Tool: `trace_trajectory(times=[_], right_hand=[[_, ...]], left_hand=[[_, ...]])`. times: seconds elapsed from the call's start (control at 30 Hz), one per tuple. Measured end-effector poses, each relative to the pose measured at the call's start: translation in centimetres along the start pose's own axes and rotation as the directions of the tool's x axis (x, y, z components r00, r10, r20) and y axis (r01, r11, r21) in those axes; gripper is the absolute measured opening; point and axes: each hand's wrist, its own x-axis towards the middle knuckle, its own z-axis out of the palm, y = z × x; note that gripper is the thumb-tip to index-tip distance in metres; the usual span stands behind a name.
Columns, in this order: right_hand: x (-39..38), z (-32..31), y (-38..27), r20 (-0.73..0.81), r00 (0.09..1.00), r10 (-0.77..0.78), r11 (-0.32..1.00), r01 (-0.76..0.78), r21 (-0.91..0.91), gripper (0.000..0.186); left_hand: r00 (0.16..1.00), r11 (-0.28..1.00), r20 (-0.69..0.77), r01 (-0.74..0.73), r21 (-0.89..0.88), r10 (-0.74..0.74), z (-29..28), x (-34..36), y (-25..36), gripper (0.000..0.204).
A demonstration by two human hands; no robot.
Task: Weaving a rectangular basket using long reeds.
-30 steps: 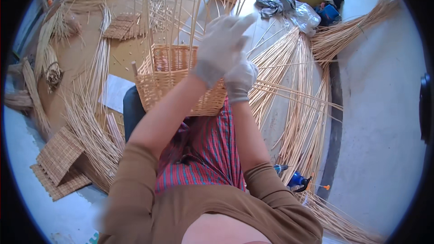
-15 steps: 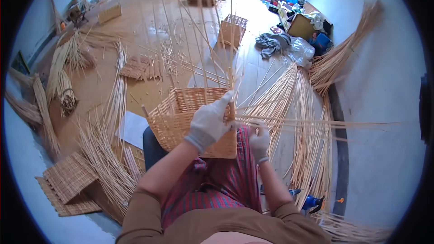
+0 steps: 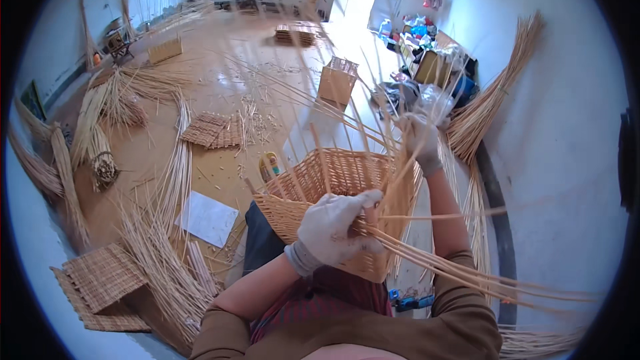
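Observation:
A half-woven wicker basket [image 3: 290,200] tilts over my lap, with tall upright stakes rising from its rim. My left hand [image 3: 333,227], in a pale knit glove, is closed on the basket's near corner, thumb on top beside a thick corner post. Several long weaving strands [image 3: 440,260] run out from under its fingers to the right. My right hand [image 3: 421,141], gloved too, is raised beyond the basket's right side among the stakes. Its fingers are curled on a thin wicker strand, slightly smeared by motion.
Bundles of wicker rods [image 3: 497,90] lean at the right wall, and loose rods [image 3: 157,247] lie on the left. Woven panels [image 3: 107,270], a white sheet [image 3: 207,219] and another basket [image 3: 335,85] are on the floor. A cluttered heap [image 3: 427,47] stands at the back right.
My right hand has moved up and away from beside the near corner to the basket's far right side. The basket has turned and sits lower right in view, my left hand still on its corner.

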Motion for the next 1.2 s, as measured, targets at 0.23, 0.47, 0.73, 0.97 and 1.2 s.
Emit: trace_trajectory(times=[0.23,0.47,0.73,0.97,1.2], right_hand=[[-5.4,0.8,6.8,-0.009,0.923,0.384,0.904,-0.374,0.207,0.043],[-10.8,-1.2,11.8,0.219,0.792,0.570,0.807,-0.589,0.028,0.045],[-9.6,6.0,6.5,0.155,0.847,0.509,0.854,-0.475,-0.213,0.051],[-7.1,19.9,4.4,0.510,0.506,0.696,0.703,-0.625,-0.339,0.049],[-11.3,23.2,5.5,0.447,0.570,0.690,0.708,-0.659,-0.252,0.053]], left_hand=[[0.955,0.951,0.028,-0.297,0.088,0.295,0.7,6.4,-6.5,0.072],[0.974,0.976,-0.050,-0.220,-0.001,0.220,1.6,13.1,-11.8,0.031],[0.956,0.956,-0.041,0.291,0.032,-0.289,0.8,11.9,-26.2,0.034],[0.615,0.404,0.162,0.670,-0.622,-0.772,-0.2,0.7,-39.5,0.082],[0.657,0.525,0.243,0.731,-0.436,-0.714,0.2,0.7,-40.4,0.038]])
